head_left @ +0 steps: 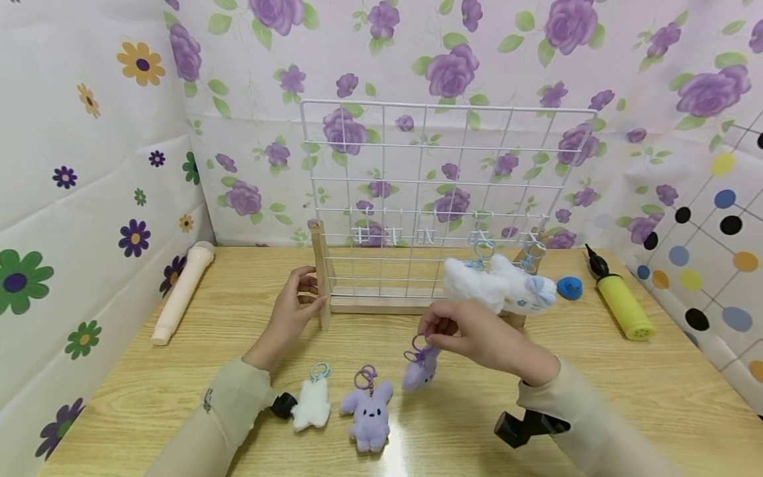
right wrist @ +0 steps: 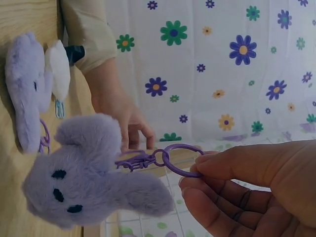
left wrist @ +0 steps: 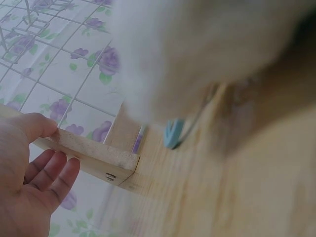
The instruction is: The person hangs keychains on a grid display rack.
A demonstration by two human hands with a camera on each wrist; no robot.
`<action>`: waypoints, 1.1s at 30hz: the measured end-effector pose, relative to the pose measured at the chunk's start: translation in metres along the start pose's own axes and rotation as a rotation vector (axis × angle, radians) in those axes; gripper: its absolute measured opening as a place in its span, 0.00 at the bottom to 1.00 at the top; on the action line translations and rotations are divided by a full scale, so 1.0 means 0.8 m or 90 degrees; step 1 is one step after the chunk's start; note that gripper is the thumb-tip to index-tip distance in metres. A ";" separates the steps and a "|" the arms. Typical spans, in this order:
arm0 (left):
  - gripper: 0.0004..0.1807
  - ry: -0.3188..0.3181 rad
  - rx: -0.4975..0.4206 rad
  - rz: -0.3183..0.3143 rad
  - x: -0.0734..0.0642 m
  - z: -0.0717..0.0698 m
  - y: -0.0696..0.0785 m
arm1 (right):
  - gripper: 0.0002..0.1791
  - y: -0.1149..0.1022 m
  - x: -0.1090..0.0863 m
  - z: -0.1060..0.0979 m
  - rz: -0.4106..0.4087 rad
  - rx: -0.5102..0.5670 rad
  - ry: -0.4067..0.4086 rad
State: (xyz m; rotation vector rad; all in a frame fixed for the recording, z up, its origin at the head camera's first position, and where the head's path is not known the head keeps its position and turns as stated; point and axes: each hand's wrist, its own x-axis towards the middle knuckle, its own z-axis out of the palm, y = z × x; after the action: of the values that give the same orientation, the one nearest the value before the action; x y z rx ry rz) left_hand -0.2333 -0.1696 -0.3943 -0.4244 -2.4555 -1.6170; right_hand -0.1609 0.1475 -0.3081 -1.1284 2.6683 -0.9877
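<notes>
My left hand [head_left: 292, 308] grips the left wooden post [head_left: 322, 271] of a white wire grid rack [head_left: 422, 159], thumb on one side and fingers on the other. With thumb and index finger, my right hand [head_left: 477, 334] pinches the purple ring [right wrist: 174, 165] of a purple bunny plush keychain [right wrist: 79, 173]. That bunny dangles above the table, in front of the rack. A second purple bunny keychain [head_left: 370, 421] lies face up on the table, beside a white plush keychain [head_left: 311, 404]. Two white plush keychains [head_left: 471, 283] hang by rings at the rack's right end.
Several white hooks [head_left: 390, 236] sit along the rack's lower middle. A pale tube [head_left: 183, 295] lies at the far left. To the right are a small blue toy [head_left: 569, 287] and a yellow hand pump [head_left: 622, 305]. Patterned sheets enclose the wooden table [head_left: 453, 424].
</notes>
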 end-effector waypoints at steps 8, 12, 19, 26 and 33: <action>0.30 0.006 0.002 0.027 0.010 0.004 -0.039 | 0.04 0.002 0.011 -0.026 0.017 -0.007 0.009; 0.30 0.007 -0.001 0.030 0.012 0.004 -0.038 | 0.04 -0.003 0.017 -0.040 0.032 -0.031 0.016; 0.31 0.009 0.005 0.033 0.011 0.003 -0.035 | 0.04 -0.007 0.028 -0.059 0.064 -0.054 0.037; 0.31 0.008 0.008 0.029 0.012 0.003 -0.036 | 0.04 -0.005 0.041 -0.075 0.064 -0.068 0.064; 0.31 0.012 0.015 0.034 0.011 0.003 -0.036 | 0.04 -0.003 0.052 -0.087 0.082 -0.086 0.098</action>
State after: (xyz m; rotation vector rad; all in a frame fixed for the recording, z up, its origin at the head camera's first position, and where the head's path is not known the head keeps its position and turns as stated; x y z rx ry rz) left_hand -0.2511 -0.1770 -0.4178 -0.4644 -2.4257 -1.5632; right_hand -0.2108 0.1556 -0.2443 -0.9219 2.9267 -0.9204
